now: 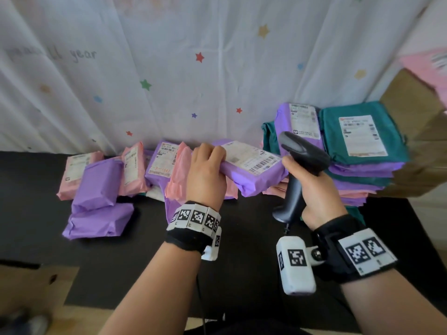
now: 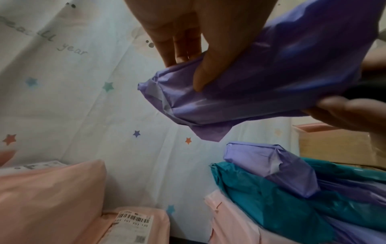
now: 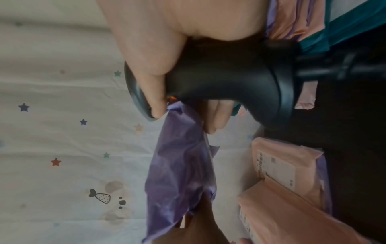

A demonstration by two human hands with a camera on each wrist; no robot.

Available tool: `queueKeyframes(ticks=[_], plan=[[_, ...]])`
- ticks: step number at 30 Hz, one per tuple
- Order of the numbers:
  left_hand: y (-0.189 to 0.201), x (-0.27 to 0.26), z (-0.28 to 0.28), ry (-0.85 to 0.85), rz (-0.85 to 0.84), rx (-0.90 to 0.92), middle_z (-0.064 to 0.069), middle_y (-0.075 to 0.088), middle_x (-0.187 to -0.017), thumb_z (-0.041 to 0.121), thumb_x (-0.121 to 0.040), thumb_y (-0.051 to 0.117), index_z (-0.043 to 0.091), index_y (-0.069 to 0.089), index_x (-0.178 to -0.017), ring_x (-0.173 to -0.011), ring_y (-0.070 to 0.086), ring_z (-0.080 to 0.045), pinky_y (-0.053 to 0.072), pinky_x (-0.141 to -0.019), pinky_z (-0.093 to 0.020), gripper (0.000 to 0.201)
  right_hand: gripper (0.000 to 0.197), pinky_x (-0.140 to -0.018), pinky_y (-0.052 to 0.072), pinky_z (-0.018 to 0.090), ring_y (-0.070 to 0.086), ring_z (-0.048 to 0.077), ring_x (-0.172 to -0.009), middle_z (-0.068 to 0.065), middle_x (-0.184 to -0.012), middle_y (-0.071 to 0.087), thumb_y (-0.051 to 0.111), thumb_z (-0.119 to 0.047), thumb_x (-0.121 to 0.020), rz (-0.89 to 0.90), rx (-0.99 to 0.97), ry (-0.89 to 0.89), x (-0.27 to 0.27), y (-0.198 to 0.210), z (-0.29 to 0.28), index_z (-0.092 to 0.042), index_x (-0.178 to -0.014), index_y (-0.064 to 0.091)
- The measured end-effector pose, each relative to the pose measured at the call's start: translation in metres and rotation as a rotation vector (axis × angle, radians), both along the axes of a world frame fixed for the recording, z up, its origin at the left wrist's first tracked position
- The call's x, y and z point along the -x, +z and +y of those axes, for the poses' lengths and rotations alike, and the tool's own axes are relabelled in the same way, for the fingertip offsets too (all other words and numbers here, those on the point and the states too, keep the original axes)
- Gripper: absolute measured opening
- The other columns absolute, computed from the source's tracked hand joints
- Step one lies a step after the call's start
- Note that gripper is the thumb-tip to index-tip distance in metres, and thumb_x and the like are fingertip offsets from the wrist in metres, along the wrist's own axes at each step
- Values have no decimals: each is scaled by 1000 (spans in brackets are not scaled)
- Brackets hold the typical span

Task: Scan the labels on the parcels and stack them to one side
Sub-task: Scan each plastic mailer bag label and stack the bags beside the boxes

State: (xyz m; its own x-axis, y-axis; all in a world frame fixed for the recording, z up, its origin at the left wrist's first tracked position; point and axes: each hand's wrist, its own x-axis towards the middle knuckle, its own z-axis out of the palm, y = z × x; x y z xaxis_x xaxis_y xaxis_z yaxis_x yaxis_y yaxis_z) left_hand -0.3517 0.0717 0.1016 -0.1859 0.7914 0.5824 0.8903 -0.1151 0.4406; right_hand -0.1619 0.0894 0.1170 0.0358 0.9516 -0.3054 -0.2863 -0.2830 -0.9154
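Hanging in the air above the black table (image 1: 36,189), a purple parcel (image 1: 254,175) shows its white label (image 1: 251,158) face up; a barcode runs along the label's near edge, the print too blurred to read. The left hand (image 1: 205,175) has its grip curled over the parcel's left end, fingers on top and thumb beneath. The right hand (image 1: 314,189) is wrapped round the handle of a black scanner (image 1: 300,165), whose head sits just beside the parcel's right end.

To the right stands a stack of purple, teal and pink parcels (image 1: 362,170), topped by a teal parcel (image 1: 362,134) and a second purple parcel (image 1: 300,122), both labelled. To the left lies a loose heap of about seven pink and purple parcels (image 1: 101,182). Behind hangs a white star-printed cloth (image 1: 169,68) with the readable word "year".
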Motion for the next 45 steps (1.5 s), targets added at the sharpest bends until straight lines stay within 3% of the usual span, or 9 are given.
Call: queueKeyframes(ticks=[10, 13, 16, 19, 22, 28, 35, 38, 45], plan=[[3, -8, -1, -72, -44, 92, -13, 66, -97, -20, -55, 50, 3, 68, -89, -86, 58, -33, 20, -68, -14, 45, 18, -77, 61, 41, 72, 25, -84, 14, -86, 74, 71, 1, -78, -362, -175, -44, -14, 3, -2, -15, -87, 73], [3, -3, 8, -144, -276, 285, 0, 60, -113, -15, -70, 44, 13, 65, -109, -109, 55, -21, 33, -85, -15, 52, 9, -58, 50, 19, 62, 14, -65, 22, -83, 69, 70, 0, -76, -512, -238, 54, -18, 8, -4, -1, -85, 70], [11, -2, 14, -356, -301, 557, 5, 48, -139, -10, -77, 47, 20, 50, -135, -132, 40, -11, 26, -105, -16, 65, 8, -64, 51, 35, 66, 27, -72, 22, -82, 70, 71, -1, -74, -572, -220, 186, -20, 9, -6, -2, -81, 69], [14, -9, 17, -535, -77, 771, 1, 34, -152, -7, -80, 49, 20, 40, -144, -143, 24, -17, 16, -118, -28, 69, 10, -63, 40, 33, 49, 14, -61, 8, -63, 61, 72, 0, -74, -596, -220, 256, -19, 8, -9, -3, -69, 63], [13, -10, 14, -505, -48, 965, 1, 56, -130, 9, -80, 57, 22, 55, -127, -122, 49, -21, 41, -101, -35, 49, 5, -64, 49, 37, 60, 29, -67, 14, -76, 72, 71, -2, -75, -658, -244, 242, -16, 7, -8, -3, -80, 70], [3, 5, 6, -502, -264, 962, -3, 67, -101, 23, -80, 72, 19, 58, -101, -94, 62, -21, 49, -84, -34, 25, 7, -55, 46, 11, 63, 7, -64, 0, -72, 73, 76, -9, -78, -608, -302, 129, -19, 4, -5, -13, -81, 71], [-8, 18, 9, -232, -873, 632, -4, 72, -102, 20, -83, 72, 8, 61, -109, -90, 70, -20, 58, -81, -38, 31, 7, -84, 58, 39, 72, 15, -89, -3, -83, 76, 77, -19, -82, -422, -292, -111, -14, -4, -4, -23, -86, 72], [-12, 13, 13, -150, -1048, 515, 0, 73, -99, 21, -82, 73, 13, 63, -104, -86, 72, -15, 60, -71, -30, 26, 5, -65, 57, 20, 69, 2, -70, -8, -70, 74, 76, -18, -84, -388, -310, -54, -3, -7, -11, -17, -87, 73], [-22, 4, 20, -42, -1073, 353, 4, 73, -92, 20, -80, 75, 21, 66, -92, -74, 71, -6, 54, -56, -16, 15, 22, -58, 59, 29, 64, 9, -56, -2, -61, 67, 76, -24, -84, -409, -264, 85, 13, -15, -20, -6, -96, 72]])
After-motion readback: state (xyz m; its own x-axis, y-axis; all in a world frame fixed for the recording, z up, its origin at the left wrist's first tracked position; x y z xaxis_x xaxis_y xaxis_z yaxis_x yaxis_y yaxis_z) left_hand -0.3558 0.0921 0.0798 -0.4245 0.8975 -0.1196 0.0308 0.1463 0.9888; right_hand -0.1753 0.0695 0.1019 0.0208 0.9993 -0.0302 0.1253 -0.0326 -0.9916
